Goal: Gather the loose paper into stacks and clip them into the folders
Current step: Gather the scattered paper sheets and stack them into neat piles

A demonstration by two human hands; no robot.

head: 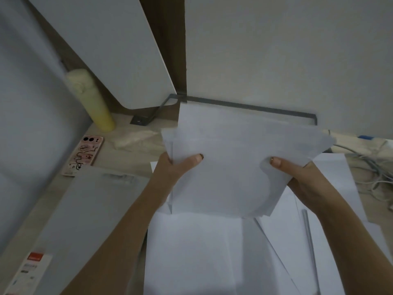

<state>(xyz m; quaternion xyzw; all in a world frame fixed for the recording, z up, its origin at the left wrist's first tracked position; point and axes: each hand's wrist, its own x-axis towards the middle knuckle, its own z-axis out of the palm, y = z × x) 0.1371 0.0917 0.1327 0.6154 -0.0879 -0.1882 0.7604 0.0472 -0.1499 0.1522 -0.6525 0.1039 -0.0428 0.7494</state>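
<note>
Left hand (pixel 170 169): bare, lit dimly from above
Left thumbnail (pixel 199 157): cut short, with a dark patch of polish at the tip
Right hand (pixel 302 177): bare, in the same dim light
Right thumbnail (pixel 274 160): cut short, with a dark patch at the far edge
Left forearm (pixel 127 220): uncovered from wrist to frame edge
Right forearm (pixel 342 220): uncovered from wrist to frame edge

I counted one stack of paper (pixel 234 167), one grey folder (pixel 85 209), one phone (pixel 87 154), one yellow bottle (pixel 93 99) — loose sheets (pixel 191 252) too overlapped to count.
</note>
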